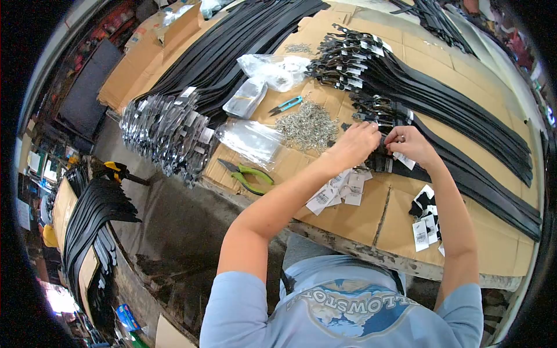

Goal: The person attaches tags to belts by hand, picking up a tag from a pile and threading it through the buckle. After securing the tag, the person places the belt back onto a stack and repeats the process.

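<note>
Both of my hands work close together at the buckle ends of a row of black belts (pixel 452 156). My left hand (pixel 355 144) is closed at the end of one belt, its fingertips partly hidden. My right hand (pixel 409 145) pinches beside it, with a white tag (pixel 404 160) hanging just under the fingers. Several loose white tags (pixel 333 191) lie below my left wrist. To the left of that hand is a pile of small silver metal pieces (pixel 307 126), too fine to make out singly.
Green-handled pliers (pixel 246 176), blue thread snips (pixel 286 105) and clear plastic bags (pixel 250 139) lie to the left. More tags with black pieces (pixel 426 220) sit by my right forearm. Stacked belts (pixel 232 43) with plastic-wrapped buckles (pixel 168 133) fill the far left. Cardboard (pixel 354 223) covers the table.
</note>
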Motion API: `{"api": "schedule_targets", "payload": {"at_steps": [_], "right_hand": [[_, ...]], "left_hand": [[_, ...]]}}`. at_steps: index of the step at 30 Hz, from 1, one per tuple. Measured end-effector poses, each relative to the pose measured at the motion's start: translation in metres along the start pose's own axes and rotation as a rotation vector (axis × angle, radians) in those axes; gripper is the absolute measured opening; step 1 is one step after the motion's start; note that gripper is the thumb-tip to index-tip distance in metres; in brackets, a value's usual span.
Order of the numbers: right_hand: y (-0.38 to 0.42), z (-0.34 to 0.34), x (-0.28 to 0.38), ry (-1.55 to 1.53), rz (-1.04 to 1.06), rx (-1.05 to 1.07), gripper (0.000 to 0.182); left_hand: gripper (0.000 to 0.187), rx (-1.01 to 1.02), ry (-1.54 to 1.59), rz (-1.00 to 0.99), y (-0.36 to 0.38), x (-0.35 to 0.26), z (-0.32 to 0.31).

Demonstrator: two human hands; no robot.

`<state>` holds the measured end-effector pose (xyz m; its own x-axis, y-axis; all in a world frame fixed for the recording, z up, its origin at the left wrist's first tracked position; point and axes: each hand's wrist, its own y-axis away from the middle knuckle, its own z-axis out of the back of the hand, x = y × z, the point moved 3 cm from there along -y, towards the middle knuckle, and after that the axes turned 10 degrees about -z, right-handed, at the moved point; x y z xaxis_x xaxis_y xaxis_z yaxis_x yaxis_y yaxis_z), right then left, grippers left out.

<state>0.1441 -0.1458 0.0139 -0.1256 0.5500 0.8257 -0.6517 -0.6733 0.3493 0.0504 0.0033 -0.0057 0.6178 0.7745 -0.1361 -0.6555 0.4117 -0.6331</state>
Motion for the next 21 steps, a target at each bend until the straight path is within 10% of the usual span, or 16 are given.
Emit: {"api": "schedule_targets", "payload": {"at_steps": [9, 21], "right_hand": [[0.028, 0.000, 0.020, -0.091, -0.065, 0.174, 0.023], [0.012, -0.004, -0.003, -0.149, 0.102, 0.085, 0.014]], "left_hand": [[0.013, 0.086, 0.198, 0.340, 0.000, 0.005, 0.000], [0.019, -0.372, 0.806, 0.708, -0.002, 0.004, -0.018]]}}
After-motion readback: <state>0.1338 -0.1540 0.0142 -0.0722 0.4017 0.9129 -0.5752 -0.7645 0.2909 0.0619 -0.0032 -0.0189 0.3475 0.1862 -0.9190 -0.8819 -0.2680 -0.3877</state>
